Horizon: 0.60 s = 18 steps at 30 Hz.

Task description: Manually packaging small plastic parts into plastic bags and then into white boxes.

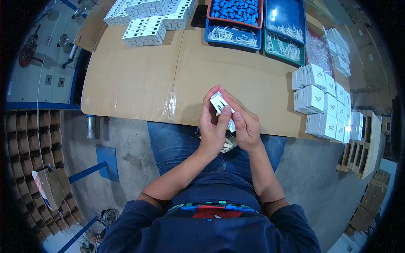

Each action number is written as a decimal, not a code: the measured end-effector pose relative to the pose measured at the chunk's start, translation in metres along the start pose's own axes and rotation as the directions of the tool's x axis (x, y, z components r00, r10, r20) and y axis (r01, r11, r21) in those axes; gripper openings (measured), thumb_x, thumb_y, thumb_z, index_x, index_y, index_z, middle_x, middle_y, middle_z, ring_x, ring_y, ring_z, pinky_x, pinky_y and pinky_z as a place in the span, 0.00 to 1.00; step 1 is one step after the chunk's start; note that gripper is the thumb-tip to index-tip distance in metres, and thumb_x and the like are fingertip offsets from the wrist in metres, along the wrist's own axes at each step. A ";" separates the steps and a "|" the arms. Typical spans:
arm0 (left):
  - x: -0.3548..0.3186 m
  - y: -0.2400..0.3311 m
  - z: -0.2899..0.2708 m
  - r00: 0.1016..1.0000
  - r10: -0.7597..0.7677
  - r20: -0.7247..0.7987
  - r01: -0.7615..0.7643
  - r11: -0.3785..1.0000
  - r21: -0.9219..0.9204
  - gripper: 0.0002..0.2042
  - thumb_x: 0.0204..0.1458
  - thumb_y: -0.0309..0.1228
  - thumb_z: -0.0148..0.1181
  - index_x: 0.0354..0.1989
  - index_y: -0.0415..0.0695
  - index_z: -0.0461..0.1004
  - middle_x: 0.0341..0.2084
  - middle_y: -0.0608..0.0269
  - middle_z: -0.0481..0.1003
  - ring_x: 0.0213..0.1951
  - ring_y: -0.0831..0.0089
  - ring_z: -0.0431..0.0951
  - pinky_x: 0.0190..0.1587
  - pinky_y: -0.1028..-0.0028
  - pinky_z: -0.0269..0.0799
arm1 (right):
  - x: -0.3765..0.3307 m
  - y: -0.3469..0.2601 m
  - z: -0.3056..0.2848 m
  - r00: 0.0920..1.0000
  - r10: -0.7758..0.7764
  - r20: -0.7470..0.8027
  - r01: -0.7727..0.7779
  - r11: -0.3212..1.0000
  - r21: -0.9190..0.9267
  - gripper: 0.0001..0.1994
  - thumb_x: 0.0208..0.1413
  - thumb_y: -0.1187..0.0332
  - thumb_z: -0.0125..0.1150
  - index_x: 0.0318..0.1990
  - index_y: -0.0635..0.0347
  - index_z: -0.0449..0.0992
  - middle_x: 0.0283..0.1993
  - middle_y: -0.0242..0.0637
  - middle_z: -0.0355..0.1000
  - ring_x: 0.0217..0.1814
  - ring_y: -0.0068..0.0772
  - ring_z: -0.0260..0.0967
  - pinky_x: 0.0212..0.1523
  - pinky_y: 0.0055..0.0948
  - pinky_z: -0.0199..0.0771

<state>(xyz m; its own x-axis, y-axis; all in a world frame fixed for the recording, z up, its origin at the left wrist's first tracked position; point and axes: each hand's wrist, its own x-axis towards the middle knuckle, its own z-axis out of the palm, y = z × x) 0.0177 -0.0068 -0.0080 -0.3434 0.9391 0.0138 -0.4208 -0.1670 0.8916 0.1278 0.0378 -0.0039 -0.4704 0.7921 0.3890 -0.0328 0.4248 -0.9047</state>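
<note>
A small white carton [217,100] with dark print is held between both hands, just above the near edge of the cardboard-covered table [139,84]. My left hand [213,131] is closed around its left side, the thumb lying on the face nearest me. My right hand [249,131] closes on the other side, its thumb near the carton's lower end. The fingertips of both hands meet at the far end. Palms and fingers hide much of the carton, and whatever may be inside it cannot be made out.
Stacked white cartons [322,99] stand at the table's right edge. Rows of printed white boxes [145,31] lie at the far left. At the back, a red tray [261,17] holds small blue parts; blue trays [232,43] and a green tray [283,57] hold white pieces.
</note>
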 end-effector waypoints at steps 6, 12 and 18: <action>0.006 -0.001 -0.003 0.962 -0.269 -0.050 0.258 0.952 -0.165 0.24 0.69 0.44 0.51 0.65 0.41 0.62 0.47 0.62 0.73 0.46 0.78 0.76 0.46 0.76 0.75 | 0.005 -0.001 -0.011 0.998 -0.008 0.063 0.016 0.990 -0.140 0.25 0.63 0.62 0.59 0.64 0.67 0.71 0.67 0.53 0.68 0.72 0.54 0.63 0.71 0.45 0.60; 0.015 0.012 -0.015 0.842 -0.539 0.032 0.533 0.820 -0.207 0.36 0.65 0.65 0.36 0.66 0.47 0.64 0.54 0.60 0.73 0.55 0.69 0.76 0.56 0.67 0.73 | 0.003 0.000 -0.014 0.997 0.008 0.078 0.004 0.990 -0.144 0.29 0.54 0.58 0.70 0.62 0.60 0.75 0.66 0.50 0.70 0.70 0.51 0.65 0.68 0.42 0.63; 0.006 0.007 -0.021 0.919 -0.350 0.182 0.385 0.898 -0.215 0.39 0.65 0.57 0.51 0.76 0.50 0.45 0.61 0.57 0.65 0.62 0.67 0.69 0.59 0.67 0.71 | 0.002 0.009 -0.018 0.996 0.083 0.027 -0.076 0.977 -0.199 0.34 0.58 0.42 0.62 0.61 0.62 0.76 0.62 0.47 0.72 0.62 0.46 0.69 0.63 0.39 0.66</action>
<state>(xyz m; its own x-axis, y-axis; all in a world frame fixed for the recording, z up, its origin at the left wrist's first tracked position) -0.0050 -0.0084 -0.0112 -0.0156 0.9760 -0.2173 -0.6906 0.1467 0.7082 0.1426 0.0505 -0.0080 -0.4952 0.8123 0.3080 0.1787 0.4422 -0.8789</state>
